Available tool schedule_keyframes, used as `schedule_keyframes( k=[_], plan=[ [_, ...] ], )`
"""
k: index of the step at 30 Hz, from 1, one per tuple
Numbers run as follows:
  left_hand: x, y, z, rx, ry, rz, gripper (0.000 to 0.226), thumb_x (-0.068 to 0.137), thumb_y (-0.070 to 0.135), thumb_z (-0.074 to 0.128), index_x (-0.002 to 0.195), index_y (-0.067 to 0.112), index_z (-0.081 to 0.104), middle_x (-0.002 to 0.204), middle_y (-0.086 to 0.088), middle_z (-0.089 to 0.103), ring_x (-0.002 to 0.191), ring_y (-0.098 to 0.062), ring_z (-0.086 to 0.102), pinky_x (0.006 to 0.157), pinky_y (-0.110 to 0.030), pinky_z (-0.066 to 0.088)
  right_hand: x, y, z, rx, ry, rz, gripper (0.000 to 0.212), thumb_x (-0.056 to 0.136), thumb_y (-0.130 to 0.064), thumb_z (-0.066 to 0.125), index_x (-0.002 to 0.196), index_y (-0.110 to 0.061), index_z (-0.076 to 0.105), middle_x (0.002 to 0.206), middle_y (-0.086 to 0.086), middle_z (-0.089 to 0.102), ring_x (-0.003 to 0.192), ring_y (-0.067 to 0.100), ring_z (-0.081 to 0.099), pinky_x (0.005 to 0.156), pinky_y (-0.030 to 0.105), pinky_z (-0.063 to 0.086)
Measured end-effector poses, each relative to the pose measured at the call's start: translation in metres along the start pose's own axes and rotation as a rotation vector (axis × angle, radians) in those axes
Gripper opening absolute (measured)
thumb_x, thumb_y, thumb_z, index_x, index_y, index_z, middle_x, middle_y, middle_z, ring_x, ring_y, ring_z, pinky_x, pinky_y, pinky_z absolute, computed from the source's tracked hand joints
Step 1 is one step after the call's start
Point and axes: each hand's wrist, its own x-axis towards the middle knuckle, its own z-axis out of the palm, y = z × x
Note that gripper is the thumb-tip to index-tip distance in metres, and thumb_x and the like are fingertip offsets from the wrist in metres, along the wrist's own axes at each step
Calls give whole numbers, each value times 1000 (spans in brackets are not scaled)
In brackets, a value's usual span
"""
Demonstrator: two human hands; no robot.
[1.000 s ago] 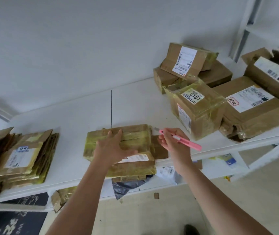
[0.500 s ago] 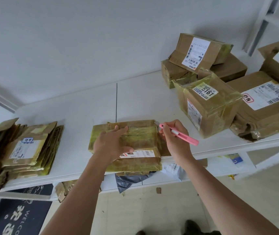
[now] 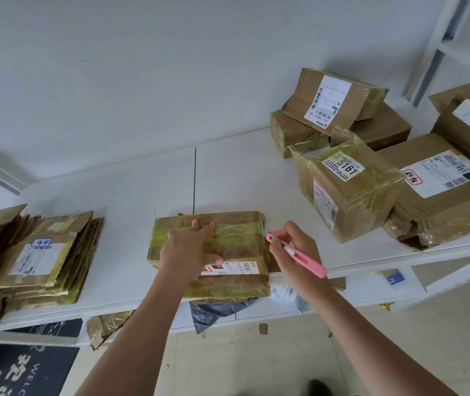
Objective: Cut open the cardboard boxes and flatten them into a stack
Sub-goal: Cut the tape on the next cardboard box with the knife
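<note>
A low cardboard box [image 3: 236,241] wrapped in yellowish tape lies at the front edge of the white table [image 3: 131,195]. My left hand [image 3: 188,248] presses flat on its top with fingers straight. My right hand [image 3: 291,252] grips a pink box cutter [image 3: 296,254], whose blade tip sits at the box's right edge. A stack of flattened boxes [image 3: 42,258] lies at the table's left end. Several taped boxes, the nearest labelled 5161 [image 3: 345,190], stand at the right.
A white wall rises behind the table. A lower shelf [image 3: 371,287] holds paper scraps, a grey plastic bag [image 3: 214,312] and torn cardboard. A dark doormat [image 3: 22,370] lies on the floor at lower left. A white frame [image 3: 439,47] stands at upper right.
My view has shifted slightly, moving everything a little right in the frame. My left hand stays flat on the box. The cutter remains at the box's right edge, now angled lower.
</note>
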Motion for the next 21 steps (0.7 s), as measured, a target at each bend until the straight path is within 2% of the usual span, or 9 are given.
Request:
schedule_keyframes(
  k=[3,6,7,10,12,14,16,18,21],
  plan=[
    [-1,2,-1,10,-18,-4,88,86,59,61,155,46,8,165,10,11,142,-37,26,99,-41,46,-7,-2,-2,-6,13,0,18,95,-1,57,79,-4,49,69,13,62,53,20,54,48,21,43],
    [0,2,-2,11,-16,-5,89,85,59,62,155,46,9,165,10,12,142,-38,27,99,-42,46,-22,-3,-3,-18,-75,2,18,95,-1,58,79,-2,49,73,13,64,64,4,63,51,15,43],
    [1,1,-1,8,-17,-1,89,84,60,62,155,47,9,165,10,13,142,-38,27,99,-42,46,-27,-3,-4,-13,-88,18,18,95,-1,58,79,-4,50,76,12,66,66,3,64,52,16,46],
    [2,0,0,-3,-10,-2,88,83,63,61,154,49,10,164,12,13,142,-35,27,97,-41,47,-27,-7,-7,28,-68,70,17,95,-4,58,80,-9,53,74,5,67,63,20,65,50,31,53],
    [3,2,-1,0,-1,-9,88,84,65,60,154,48,10,164,12,13,144,-36,26,96,-40,48,-19,-10,-5,85,15,87,16,95,-2,58,80,-5,54,70,9,65,55,18,61,43,23,45],
    [5,4,-2,-3,-10,-10,89,84,65,61,154,48,10,164,11,12,145,-38,23,96,-41,49,-11,-11,-3,146,129,87,15,96,-2,57,81,-2,52,68,6,65,53,14,58,46,19,45],
    [6,4,-3,-7,-19,-9,90,83,65,62,154,48,10,164,11,13,145,-39,23,96,-41,50,1,-11,-3,150,203,68,13,95,-5,57,83,-2,53,70,3,66,62,27,62,55,33,52],
    [6,3,-3,2,-12,-3,90,82,66,62,154,48,11,164,11,14,144,-39,25,96,-42,50,15,-9,-2,100,189,47,13,96,-5,57,85,-2,53,73,12,65,69,38,62,61,44,52],
    [6,3,-2,9,-4,-1,90,82,66,61,154,48,10,164,11,14,144,-38,26,95,-42,51,32,-5,2,11,159,34,14,96,-6,57,85,0,52,73,16,63,68,36,62,59,42,51]
  ],
)
